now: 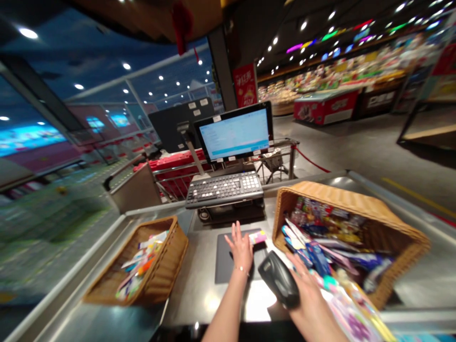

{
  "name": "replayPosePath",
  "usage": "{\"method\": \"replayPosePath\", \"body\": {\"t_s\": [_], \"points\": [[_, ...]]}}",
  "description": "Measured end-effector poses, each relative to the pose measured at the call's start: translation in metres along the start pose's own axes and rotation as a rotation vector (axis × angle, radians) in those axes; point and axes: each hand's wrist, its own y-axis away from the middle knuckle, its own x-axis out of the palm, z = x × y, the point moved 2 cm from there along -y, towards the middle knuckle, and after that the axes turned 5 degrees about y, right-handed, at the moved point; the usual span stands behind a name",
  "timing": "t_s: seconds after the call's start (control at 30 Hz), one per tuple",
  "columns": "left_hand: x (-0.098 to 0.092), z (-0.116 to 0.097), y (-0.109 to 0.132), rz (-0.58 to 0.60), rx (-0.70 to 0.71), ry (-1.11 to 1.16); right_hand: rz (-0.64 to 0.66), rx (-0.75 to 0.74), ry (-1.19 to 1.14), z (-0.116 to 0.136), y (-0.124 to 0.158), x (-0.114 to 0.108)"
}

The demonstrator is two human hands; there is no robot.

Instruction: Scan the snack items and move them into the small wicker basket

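My left hand point(241, 251), a thin bracelet at its wrist, is stretched out over a dark grey mat point(223, 266) with its fingers spread. Just right of its fingers is a small pink and yellow packet point(258, 237); whether they touch I cannot tell. A black handheld barcode scanner point(280, 279) is in my right hand point(310, 297), which grips it from the right side, partly hidden behind it. Close to that hand, packets point(347, 313) in pink, purple and yellow wrapping lie at the near edge of a large wicker basket point(356, 194).
The large basket leans on the right, full of wrapped goods. On the left stands a smaller wicker basket point(171, 256) with colourful slim packages. Beyond the metal counter point(192, 289) are a keyboard point(226, 187), a lit monitor point(235, 133) and trolleys point(174, 175).
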Motion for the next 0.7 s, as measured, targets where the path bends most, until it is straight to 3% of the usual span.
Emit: {"method": "replayPosePath", "body": {"t_s": [0.3, 0.7], "points": [[-0.014, 0.002, -0.004, -0.087, -0.033, 0.050, -0.045, 0.041, -0.079, 0.005, 0.000, 0.000], [-0.016, 0.013, -0.002, -0.153, -0.064, 0.088, -0.009, -0.011, 0.058, 0.015, 0.001, -0.006]]}}
